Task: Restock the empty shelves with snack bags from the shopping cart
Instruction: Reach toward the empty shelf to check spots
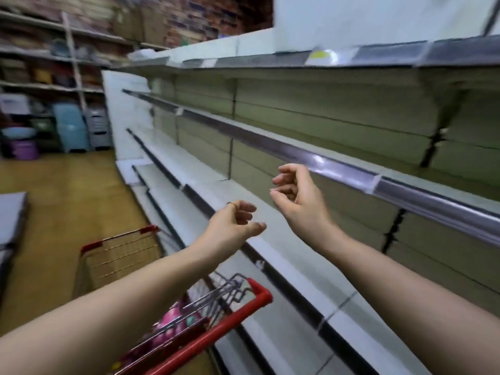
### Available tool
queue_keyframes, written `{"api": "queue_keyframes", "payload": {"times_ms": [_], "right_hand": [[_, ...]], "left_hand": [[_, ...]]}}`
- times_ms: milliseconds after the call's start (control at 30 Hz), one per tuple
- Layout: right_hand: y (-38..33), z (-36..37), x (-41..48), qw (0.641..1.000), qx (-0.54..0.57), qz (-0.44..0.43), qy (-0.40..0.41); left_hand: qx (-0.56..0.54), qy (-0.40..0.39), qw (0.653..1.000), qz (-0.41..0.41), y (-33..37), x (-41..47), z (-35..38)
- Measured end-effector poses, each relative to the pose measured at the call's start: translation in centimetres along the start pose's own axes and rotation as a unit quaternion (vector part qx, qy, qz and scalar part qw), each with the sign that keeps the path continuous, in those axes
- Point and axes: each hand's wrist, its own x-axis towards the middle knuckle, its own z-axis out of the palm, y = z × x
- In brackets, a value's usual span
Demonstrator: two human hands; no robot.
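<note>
Between the cart and the shelving, both hands hang in the air with nothing in them. The fingers [284,181] of the right hand [300,198] are loosely curled, thumb close to the fingertips, palm turned left. The left hand [232,226] sits lower and nearer, its fingers [244,208] also slack and half bent, thumb pointing right, a thin ring [232,203] on one finger. The two hands are near each other but apart, and neither touches a shelf. Both bare forearms reach in from the near edge.

Behind the right hand runs the middle shelf [422,182], edged with a glossy price rail [297,155]. Below the hands lies the lower shelf [284,253], a white board with a dark front strip. The top shelf [259,59] carries a yellow label [322,54] on its rail. Olive back panels show in full between the shelves.

At near left stands the shopping cart [230,318], red-handled, with wire sides. The snack bags [173,318], pink and blurred, lie in its basket under the left forearm, well below the hands.

Farther left is a yellow-brown floor [67,190], and at the far end stand stacked plastic stools [71,128] beneath racks of household goods [40,63], too blurred to tell apart.
</note>
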Motion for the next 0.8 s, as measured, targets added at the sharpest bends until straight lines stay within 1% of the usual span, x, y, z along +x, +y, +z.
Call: {"api": "queue_keyframes", "payload": {"times_ms": [133, 233, 433, 600, 800], "right_hand": [[2.0, 9.3, 1.8, 0.995, 0.055, 0.026, -0.074], [4.0, 15.2, 2.5, 0.989, 0.076, 0.055, -0.11], [8.4, 24.5, 3.0, 0.965, 0.09, 0.129, -0.209], [13.1, 30.9, 3.5, 0.935, 0.059, 0.157, -0.312], [19.6, 37.9, 4.3, 0.884, 0.005, 0.163, -0.438]], "left_hand": [[0.008, 0.042, 0.997, -0.066, -6.3, 0.7, -5.9], [0.005, 0.067, 0.991, -0.116, -10.9, 1.1, -9.5], [-0.006, 0.13, 0.969, -0.212, -17.9, 1.7, -13.9], [-0.02, 0.189, 0.936, -0.297, -23.4, 3.1, -15.4], [-0.051, 0.253, 0.881, -0.396, -28.6, 4.8, -15.4]]}}
